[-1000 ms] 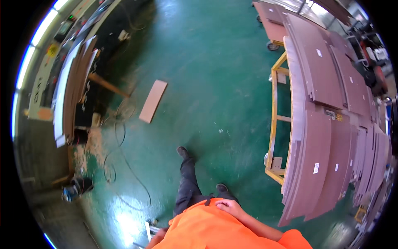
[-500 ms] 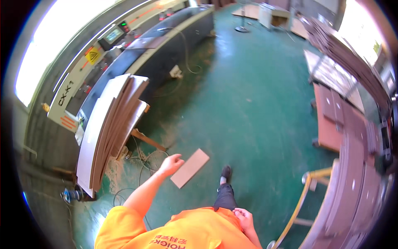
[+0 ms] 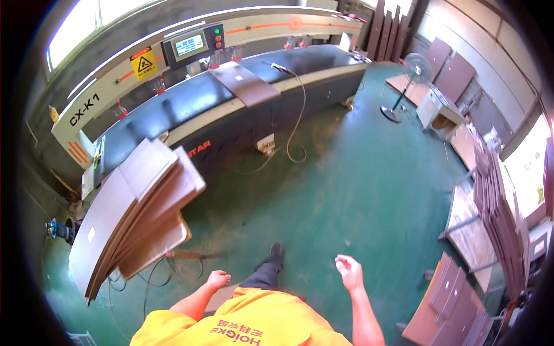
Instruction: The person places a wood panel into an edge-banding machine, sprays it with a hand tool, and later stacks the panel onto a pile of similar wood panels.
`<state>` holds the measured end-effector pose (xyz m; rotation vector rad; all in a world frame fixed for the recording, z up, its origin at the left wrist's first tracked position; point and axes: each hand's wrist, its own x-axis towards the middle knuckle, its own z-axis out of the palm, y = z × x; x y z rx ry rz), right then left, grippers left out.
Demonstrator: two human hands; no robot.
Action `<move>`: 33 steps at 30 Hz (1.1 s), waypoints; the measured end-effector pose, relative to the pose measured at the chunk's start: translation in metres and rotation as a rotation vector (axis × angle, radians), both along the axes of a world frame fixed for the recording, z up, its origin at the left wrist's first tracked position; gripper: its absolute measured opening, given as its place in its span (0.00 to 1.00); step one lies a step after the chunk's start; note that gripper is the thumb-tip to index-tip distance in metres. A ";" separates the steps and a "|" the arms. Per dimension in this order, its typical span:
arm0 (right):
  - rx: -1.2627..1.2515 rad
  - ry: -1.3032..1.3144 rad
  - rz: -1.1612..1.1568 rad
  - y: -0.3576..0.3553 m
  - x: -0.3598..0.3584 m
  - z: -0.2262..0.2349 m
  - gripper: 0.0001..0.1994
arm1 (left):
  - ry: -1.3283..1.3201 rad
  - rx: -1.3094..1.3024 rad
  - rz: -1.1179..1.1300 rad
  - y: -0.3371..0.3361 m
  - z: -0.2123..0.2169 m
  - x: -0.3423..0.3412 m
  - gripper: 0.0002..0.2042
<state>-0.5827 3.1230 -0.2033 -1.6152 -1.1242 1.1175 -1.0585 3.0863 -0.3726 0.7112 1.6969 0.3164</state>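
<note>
Head view: right hand (image 3: 349, 270) loosely spread, left hand (image 3: 218, 281) unclear, board (image 3: 220, 298) slanting forward-right.

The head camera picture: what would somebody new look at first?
Probably the long machine across the upper left, with its bright screen and yellow warning sign. Next, the fanned stack of boards at the lower left. Then the yellow-orange shirt at the bottom, with the left hand and right hand held forward.
</note>
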 end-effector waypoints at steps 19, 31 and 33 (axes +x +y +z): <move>-0.332 -0.044 0.092 0.675 0.189 -0.167 0.06 | -0.004 0.311 0.559 0.702 0.072 0.108 0.20; 0.132 -0.760 0.645 1.222 -0.062 -0.066 0.24 | 0.206 0.466 0.947 0.888 0.024 0.007 0.20; 0.277 -0.846 0.627 1.299 -0.067 -0.091 0.29 | 0.207 0.489 0.913 0.939 0.013 0.011 0.21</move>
